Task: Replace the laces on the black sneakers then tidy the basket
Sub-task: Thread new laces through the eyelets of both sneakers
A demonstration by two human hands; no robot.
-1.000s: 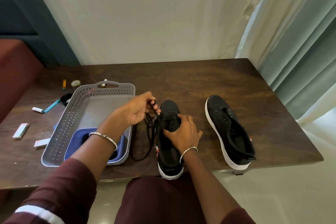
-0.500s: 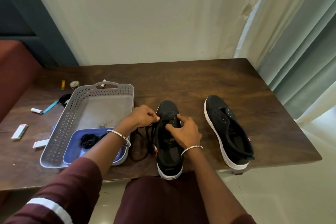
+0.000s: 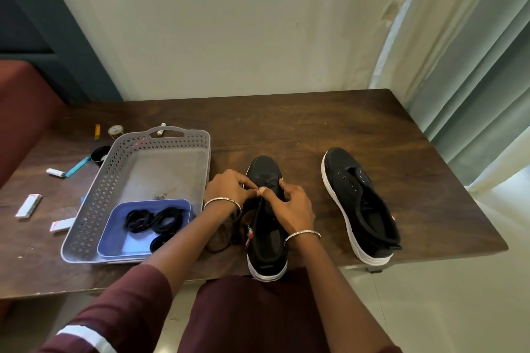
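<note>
Two black sneakers with white soles stand on the brown table (image 3: 301, 129). The near sneaker (image 3: 265, 249) is in front of me, its heel over the table's front edge. My left hand (image 3: 229, 188) pinches a black lace (image 3: 226, 238) at the front eyelets, and the rest of the lace hangs in a loop left of the shoe. My right hand (image 3: 294, 205) grips this sneaker's upper by the eyelets, its thumb touching my left fingertips. The other sneaker (image 3: 358, 203) lies to the right without a lace. A grey basket (image 3: 94, 200) at the left holds a blue tray (image 3: 114, 235) with coiled black laces (image 3: 155, 219).
Small items lie left of and behind the basket: white sticks (image 3: 28, 205), a blue-handled tool (image 3: 76, 166), a black cap (image 3: 100, 153), a yellow piece (image 3: 97, 132) and a battery (image 3: 161, 129). A curtain (image 3: 473, 94) hangs at the right. A red seat (image 3: 23, 112) stands at the far left.
My left hand came down from a raised pull beside the shoe to the front eyelets, meeting my right thumb. The blue tray with coiled laces is now uncovered by my arm.
</note>
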